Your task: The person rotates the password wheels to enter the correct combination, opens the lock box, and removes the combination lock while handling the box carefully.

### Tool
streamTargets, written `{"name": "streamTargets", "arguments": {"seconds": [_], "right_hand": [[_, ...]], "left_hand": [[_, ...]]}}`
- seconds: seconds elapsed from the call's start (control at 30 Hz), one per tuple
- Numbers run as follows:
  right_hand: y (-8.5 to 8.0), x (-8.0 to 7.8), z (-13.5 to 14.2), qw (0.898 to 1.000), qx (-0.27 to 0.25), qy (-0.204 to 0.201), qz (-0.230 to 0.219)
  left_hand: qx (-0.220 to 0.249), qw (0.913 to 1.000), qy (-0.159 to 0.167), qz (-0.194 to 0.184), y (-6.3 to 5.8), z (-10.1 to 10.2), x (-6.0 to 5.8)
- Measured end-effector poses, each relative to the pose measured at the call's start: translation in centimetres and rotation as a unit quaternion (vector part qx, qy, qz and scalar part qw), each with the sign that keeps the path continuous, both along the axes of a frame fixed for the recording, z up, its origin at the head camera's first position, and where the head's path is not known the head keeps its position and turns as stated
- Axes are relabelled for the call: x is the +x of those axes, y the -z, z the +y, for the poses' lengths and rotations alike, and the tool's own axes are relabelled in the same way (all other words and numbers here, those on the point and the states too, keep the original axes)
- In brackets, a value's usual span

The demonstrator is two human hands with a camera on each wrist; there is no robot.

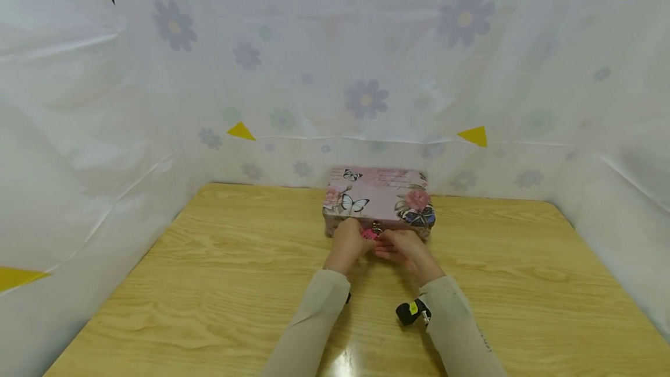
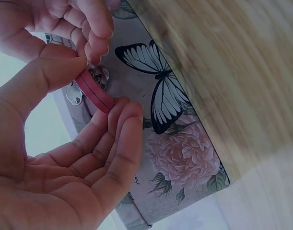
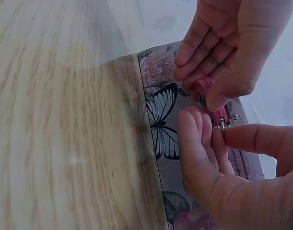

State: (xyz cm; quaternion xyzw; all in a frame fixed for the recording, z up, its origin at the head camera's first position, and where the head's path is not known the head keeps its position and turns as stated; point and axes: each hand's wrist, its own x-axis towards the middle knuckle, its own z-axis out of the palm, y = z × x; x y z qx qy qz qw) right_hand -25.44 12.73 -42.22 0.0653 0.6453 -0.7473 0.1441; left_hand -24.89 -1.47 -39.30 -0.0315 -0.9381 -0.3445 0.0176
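A small pink-red padlock [image 1: 369, 234] with dark dial-like marks is at the front clasp [image 1: 376, 225] of a flat box [image 1: 384, 188] printed with butterflies and roses. My left hand [image 1: 348, 244] pinches the padlock body [image 2: 95, 92] between thumb and fingers. With thumb and forefinger, my right hand [image 1: 410, 251] pinches the thin silver shackle [image 3: 222, 125] at the padlock's end. The box lid is down. Fingers hide part of the shackle, so how it sits in the clasp cannot be told.
The box stands at the back of a wood-grain table [image 1: 220, 284], close to a white flower-printed curtain [image 1: 309, 74]. A black wrist-camera mount [image 1: 413, 312] sits by the right sleeve [image 1: 455, 319]. White sheets also hang at both sides.
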Motion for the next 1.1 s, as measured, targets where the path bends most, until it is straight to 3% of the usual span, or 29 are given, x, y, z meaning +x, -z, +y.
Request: {"name": "streamTargets", "arguments": {"seconds": [0.23,0.67,1.1], "right_hand": [[0.3,0.05,0.01,1.0,-0.005,-0.003,0.003],[-0.09,-0.08,-0.05,1.0,0.002,0.004,-0.017],[-0.2,0.08,0.24,1.0,-0.008,-0.007,-0.014]], "left_hand": [[-0.013,0.9999,-0.007,0.004,0.19,-0.17,-0.26],[-0.009,0.9997,-0.004,-0.021,0.03,-0.4,-0.65],[-0.015,0.9998,0.004,-0.008,0.2,-0.29,-0.53]]}}
